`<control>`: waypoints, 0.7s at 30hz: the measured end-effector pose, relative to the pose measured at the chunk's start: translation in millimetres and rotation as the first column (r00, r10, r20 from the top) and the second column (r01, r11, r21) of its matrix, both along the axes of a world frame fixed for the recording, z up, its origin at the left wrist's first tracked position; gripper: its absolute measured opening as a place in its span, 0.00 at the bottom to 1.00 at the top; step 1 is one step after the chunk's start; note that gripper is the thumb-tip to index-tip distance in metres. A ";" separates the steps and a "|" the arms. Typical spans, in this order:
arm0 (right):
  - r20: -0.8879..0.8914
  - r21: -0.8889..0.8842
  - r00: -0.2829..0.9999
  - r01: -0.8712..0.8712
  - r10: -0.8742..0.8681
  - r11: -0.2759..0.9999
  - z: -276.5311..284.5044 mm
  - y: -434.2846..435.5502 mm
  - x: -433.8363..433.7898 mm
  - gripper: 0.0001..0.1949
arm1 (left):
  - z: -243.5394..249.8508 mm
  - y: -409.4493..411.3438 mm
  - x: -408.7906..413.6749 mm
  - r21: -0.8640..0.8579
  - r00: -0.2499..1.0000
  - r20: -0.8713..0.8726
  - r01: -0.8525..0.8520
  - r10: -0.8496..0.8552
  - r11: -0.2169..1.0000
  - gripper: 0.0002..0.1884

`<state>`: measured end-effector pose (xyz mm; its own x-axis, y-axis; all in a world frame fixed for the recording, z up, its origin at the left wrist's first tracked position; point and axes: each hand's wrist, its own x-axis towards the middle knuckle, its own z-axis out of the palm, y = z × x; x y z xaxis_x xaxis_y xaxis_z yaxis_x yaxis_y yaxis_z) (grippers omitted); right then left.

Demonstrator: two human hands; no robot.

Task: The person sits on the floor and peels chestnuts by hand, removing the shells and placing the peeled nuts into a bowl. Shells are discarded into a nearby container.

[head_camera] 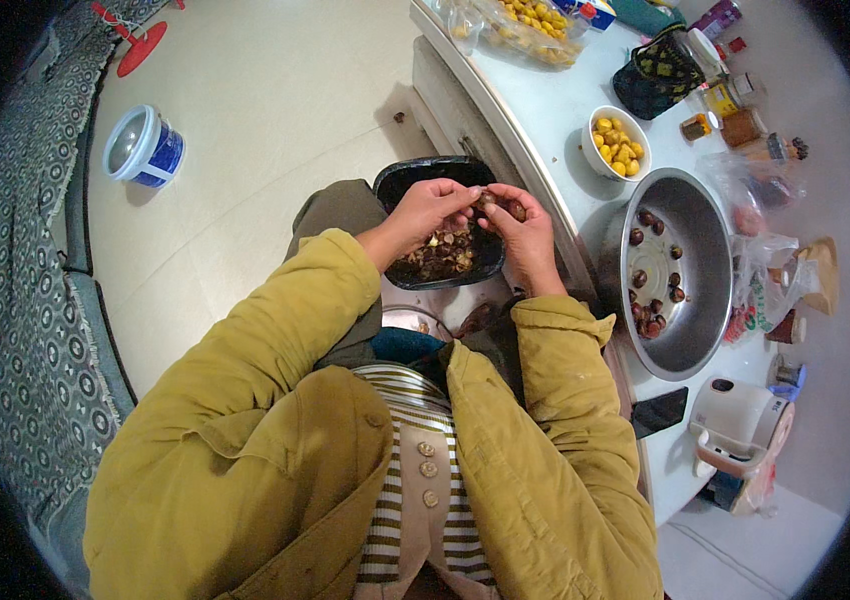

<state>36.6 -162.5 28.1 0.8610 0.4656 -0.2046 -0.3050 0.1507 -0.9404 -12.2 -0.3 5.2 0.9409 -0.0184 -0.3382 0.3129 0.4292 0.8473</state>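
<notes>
A brown chestnut (pixel 486 199) is pinched between the fingertips of both hands. My left hand (pixel 431 213) grips it from the left with thumb and forefinger. My right hand (pixel 526 234) holds its other side, and a second chestnut (pixel 517 210) appears tucked in the curled fingers. Below the hands stands a black plastic bin (pixel 491 262) with chestnut shells (pixel 446 255) heaped inside. On the counter to the right, a white bowl (pixel 591 154) contains peeled yellow chestnuts (pixel 618 147). Nearer me, unpeeled chestnuts (pixel 650 324) lie in a large metal basin (pixel 717 300).
A white counter (pixel 676 491) runs along the right, carrying a dark phone (pixel 659 412), jars (pixel 741 127), plastic bags (pixel 759 274) and a bag of yellow chestnuts (pixel 534 30). On the floor to the left stand a blue-and-white bucket (pixel 162 154) and a red stand (pixel 141 49).
</notes>
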 end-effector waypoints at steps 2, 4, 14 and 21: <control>0.119 -0.089 0.992 -0.029 0.039 0.996 -8.5 -1.3 1.6 0.13 | -3.3 -1.1 2.2 -0.017 1.000 0.010 0.005 -0.005 1.000 0.12; 0.259 -0.202 0.962 -0.037 0.090 0.979 -17.1 -1.4 3.2 0.15 | -5.6 -1.7 2.8 -0.006 1.000 -0.013 0.010 -0.010 1.000 0.13; 0.437 -0.291 0.895 0.052 0.085 0.955 -20.4 -2.6 2.0 0.15 | -4.5 0.7 2.3 -0.183 0.998 -0.055 0.016 -0.026 0.983 0.09; 0.323 -0.201 0.946 0.048 0.019 0.978 -16.9 -0.3 -4.8 0.12 | -6.1 2.8 -1.8 -0.210 0.998 -0.068 0.000 -0.014 0.978 0.08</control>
<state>31.8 -162.8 11.2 0.9028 0.4301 -0.0049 0.0192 -0.0518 -0.9985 -14.0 2.5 -0.9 0.9149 -0.1024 -0.3904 0.3712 0.5929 0.7146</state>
